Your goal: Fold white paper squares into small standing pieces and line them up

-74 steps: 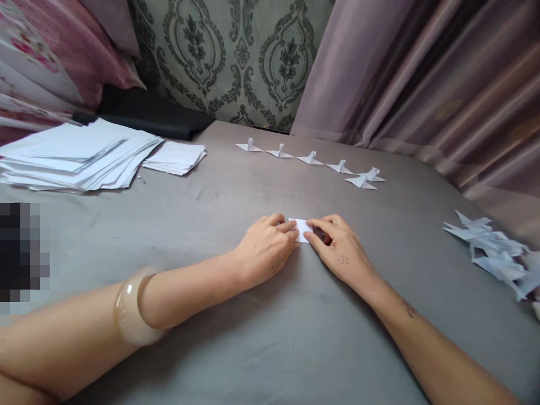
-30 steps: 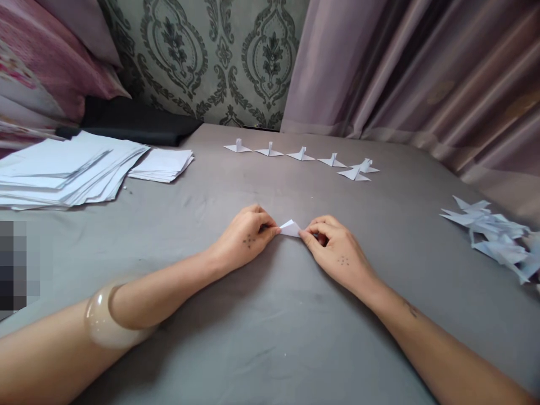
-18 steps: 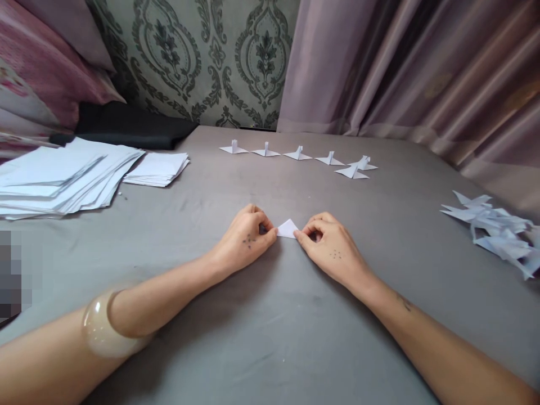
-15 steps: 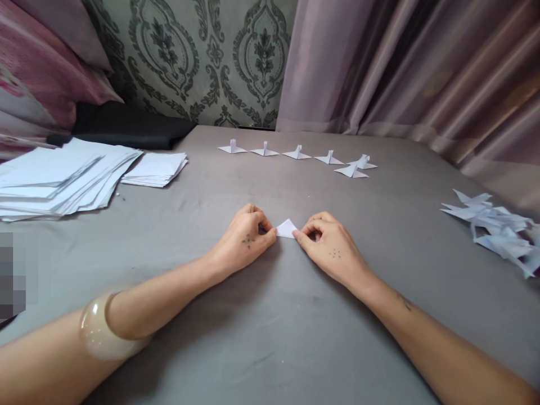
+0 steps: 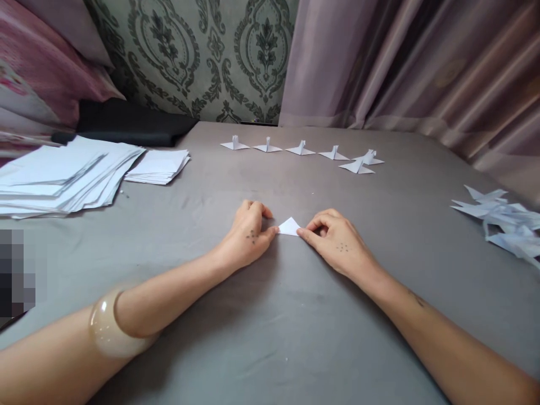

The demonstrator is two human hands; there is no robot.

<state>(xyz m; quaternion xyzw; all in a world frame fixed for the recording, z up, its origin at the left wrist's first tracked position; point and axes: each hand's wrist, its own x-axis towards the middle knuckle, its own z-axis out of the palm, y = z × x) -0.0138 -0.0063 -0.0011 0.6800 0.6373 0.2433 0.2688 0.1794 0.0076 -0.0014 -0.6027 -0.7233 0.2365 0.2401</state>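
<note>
A small white folded paper [image 5: 289,226], triangular with its peak pointing away from me, is between my two hands low over the cloth. The thumb of my left hand [image 5: 248,233] presses on its left corner, while the index finger is lifted apart from the thumb. On the other side, my right hand [image 5: 337,239] pinches the right corner between thumb and curled fingers. The fingertips partly cover both corners. Along the far side stand several white folded-paper birds [image 5: 301,148] with raised middles and flat wings.
A large stack of white sheets [image 5: 76,174] lies at the left, with a smaller paper stack [image 5: 160,166] beside it. Black cloth [image 5: 130,124] lies behind them. More folded paper pieces [image 5: 506,219] are heaped at the right. Grey cloth [image 5: 270,326] covers the surface; curtains [image 5: 358,67] hang behind.
My left index finger has lifted away from the thumb and the paper. The right hand keeps its pinch. The view has shifted slightly.
</note>
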